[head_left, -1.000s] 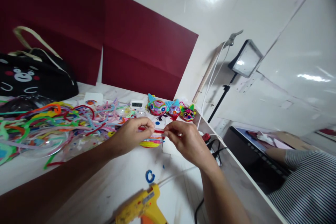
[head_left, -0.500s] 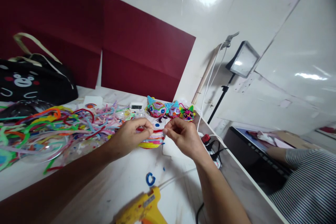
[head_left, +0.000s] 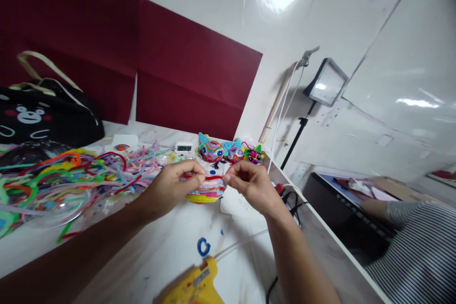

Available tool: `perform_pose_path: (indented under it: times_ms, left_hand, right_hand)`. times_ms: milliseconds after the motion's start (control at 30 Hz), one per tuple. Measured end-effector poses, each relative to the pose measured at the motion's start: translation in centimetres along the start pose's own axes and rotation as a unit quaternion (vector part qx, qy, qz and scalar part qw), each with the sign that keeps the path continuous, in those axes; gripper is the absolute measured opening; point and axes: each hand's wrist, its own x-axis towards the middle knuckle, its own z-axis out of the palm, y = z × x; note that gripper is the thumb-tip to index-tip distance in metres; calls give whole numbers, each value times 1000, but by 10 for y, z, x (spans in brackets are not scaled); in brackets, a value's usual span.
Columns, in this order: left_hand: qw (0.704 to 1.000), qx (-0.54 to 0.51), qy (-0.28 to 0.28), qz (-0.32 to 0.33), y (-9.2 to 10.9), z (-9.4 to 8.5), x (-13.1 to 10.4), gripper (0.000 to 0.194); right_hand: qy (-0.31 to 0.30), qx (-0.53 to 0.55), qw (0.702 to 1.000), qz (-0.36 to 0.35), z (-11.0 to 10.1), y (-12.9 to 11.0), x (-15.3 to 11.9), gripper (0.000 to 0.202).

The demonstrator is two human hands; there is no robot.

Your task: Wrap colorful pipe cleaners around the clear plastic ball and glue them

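My left hand point(head_left: 177, 186) is pinched, thumb against forefinger, at the left of a striped, rounded craft piece point(head_left: 205, 194). It has red, white, pink, blue and yellow bands of what look like pipe cleaners. Opposite it, my right hand point(head_left: 249, 184) is pinched too, at the right end of the piece's red band. Whatever the fingertips hold is too small and blurred to name. Just beyond the piece lies a small blue disc point(head_left: 213, 172). Nearer me are a curled blue pipe cleaner point(head_left: 204, 246) and a yellow glue gun point(head_left: 194, 285).
Loose coloured pipe cleaners point(head_left: 89, 175) pile up on the left, before a black bag point(head_left: 46, 118). Several decorated animal heads point(head_left: 213, 150) and a small digital clock point(head_left: 184, 147) stand behind my hands. Cables point(head_left: 294, 204) run along the right. A person in a striped top point(head_left: 420, 251) is beyond.
The view has shifted slightly, with the table scene sitting a little lower. Both hands keep their pinches in nearly the same place over the striped piece.
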Motion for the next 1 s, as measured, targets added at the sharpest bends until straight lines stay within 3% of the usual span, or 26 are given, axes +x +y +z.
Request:
perform_pose_path:
  times_ms: [367, 667, 1000]
  left_hand:
    - [1000, -13, 13, 18, 3, -4, -2, 18]
    - [999, -32, 3, 27, 9, -7, -4, 18]
    - [996, -44, -1, 80, -2, -12, -4, 13]
  right_hand:
    - [1, 83, 996, 8, -2, -10, -3, 34]
    - [7, 75, 997, -3, -2, -12, -6, 34]
    - [-23, 96, 995, 19, -6, -17, -8, 36]
